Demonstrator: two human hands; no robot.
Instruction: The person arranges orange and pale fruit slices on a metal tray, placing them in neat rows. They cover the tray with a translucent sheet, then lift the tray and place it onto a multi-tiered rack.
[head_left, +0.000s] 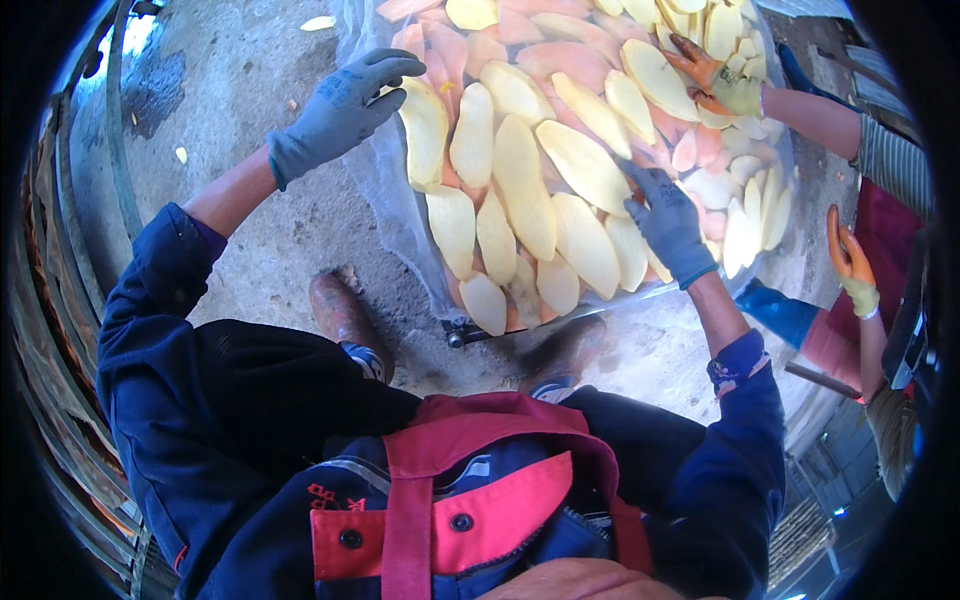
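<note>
Pale yellow, root-like slices (523, 187) lie close together on a mesh-covered drying rack (409, 251). Pinkish-orange slices (562, 66) show among and beneath them. My left hand (341, 109), in a grey coated glove, is at the rack's left edge. Its thumb and fingers are apart beside the upper end of a long slice (424, 135), and I cannot tell whether they touch it. Gloved in the same grey, my right hand (667, 217) rests over slices on the right side. Its fingers are spread near the end of an oval slice (586, 166), partly hiding the pieces below.
Across the rack, a co-worker's orange-and-yellow gloved hand (716, 79) is among the slices. Another orange-gloved hand (851, 262) hovers at the right. Slatted metal racks (64, 375) stand on my left. A stray slice (318, 23) lies on the concrete floor (247, 97).
</note>
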